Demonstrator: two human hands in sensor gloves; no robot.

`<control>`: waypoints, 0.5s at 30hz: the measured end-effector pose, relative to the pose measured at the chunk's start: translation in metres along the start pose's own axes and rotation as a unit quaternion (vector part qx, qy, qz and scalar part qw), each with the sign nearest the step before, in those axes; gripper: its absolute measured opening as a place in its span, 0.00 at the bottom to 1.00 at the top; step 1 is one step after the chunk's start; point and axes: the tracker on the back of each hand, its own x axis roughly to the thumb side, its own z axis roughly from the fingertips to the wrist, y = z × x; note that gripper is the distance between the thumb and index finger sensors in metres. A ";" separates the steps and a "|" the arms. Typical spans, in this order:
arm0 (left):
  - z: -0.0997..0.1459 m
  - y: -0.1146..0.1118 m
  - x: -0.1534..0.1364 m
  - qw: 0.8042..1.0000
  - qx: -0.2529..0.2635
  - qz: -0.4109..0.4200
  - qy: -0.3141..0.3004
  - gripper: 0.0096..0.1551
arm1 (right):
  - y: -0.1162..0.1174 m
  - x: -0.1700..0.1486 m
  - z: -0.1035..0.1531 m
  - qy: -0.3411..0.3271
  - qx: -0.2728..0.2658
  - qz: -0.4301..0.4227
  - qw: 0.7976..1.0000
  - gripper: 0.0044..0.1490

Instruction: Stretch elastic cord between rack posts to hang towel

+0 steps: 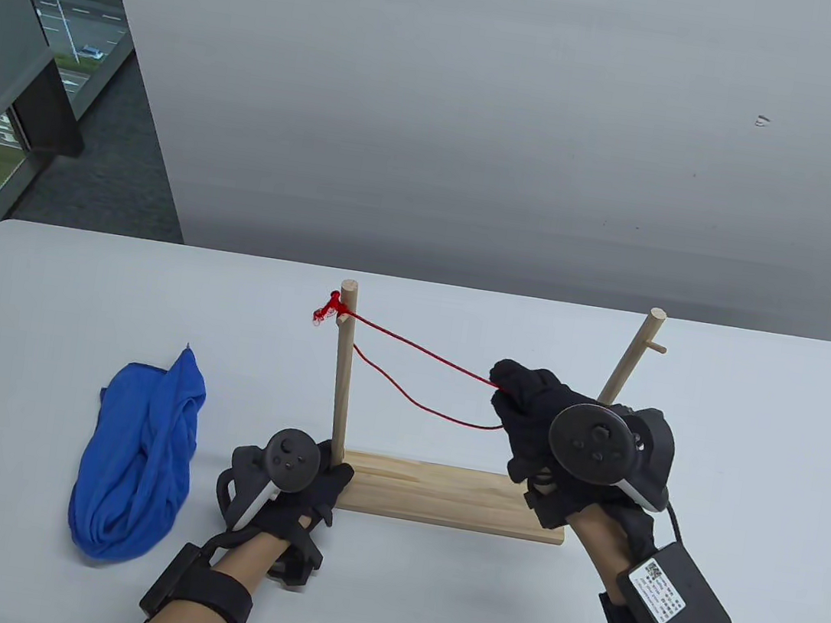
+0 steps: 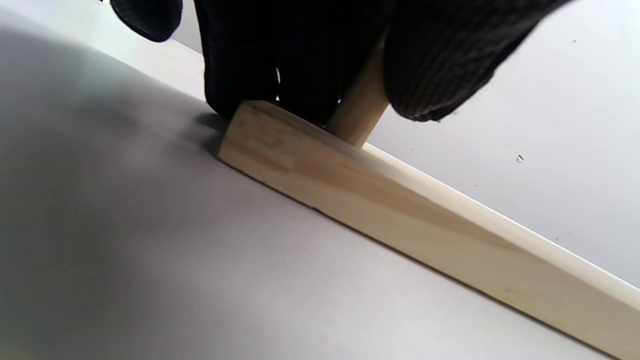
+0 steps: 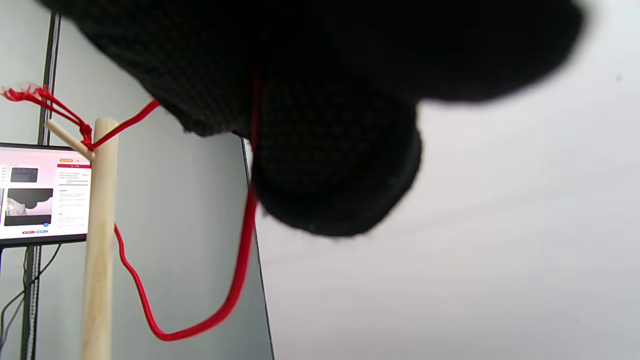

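While my left hand [image 1: 291,483] presses down on the near-left end of the wooden base [image 1: 451,496], its gloved fingers [image 2: 250,65] curl around the foot of the left post [image 1: 342,374], touching both post and base. My right hand [image 1: 560,440] hovers above the base between the two posts, fingers closed tight on the red elastic cord [image 1: 418,349]. One strand runs taut from that grip up and left to a frayed knot at the peg near the left post's top; a second strand sags in a slack loop below it. Beyond my right hand, the right post [image 1: 628,365] leans slightly, and the cord is not on it. Well to the left of the rack, the blue towel [image 1: 136,454] lies bunched on the white table [image 1: 749,467].
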 end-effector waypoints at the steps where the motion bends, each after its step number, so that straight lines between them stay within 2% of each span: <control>1: 0.000 0.000 0.000 1.000 0.000 0.000 0.000 0.29 | -0.006 0.000 -0.001 -0.004 -0.007 0.011 1.000 0.25; 15: 0.000 0.000 0.000 1.000 0.000 0.000 0.000 0.28 | -0.060 -0.006 -0.002 -0.012 -0.077 0.104 0.991 0.24</control>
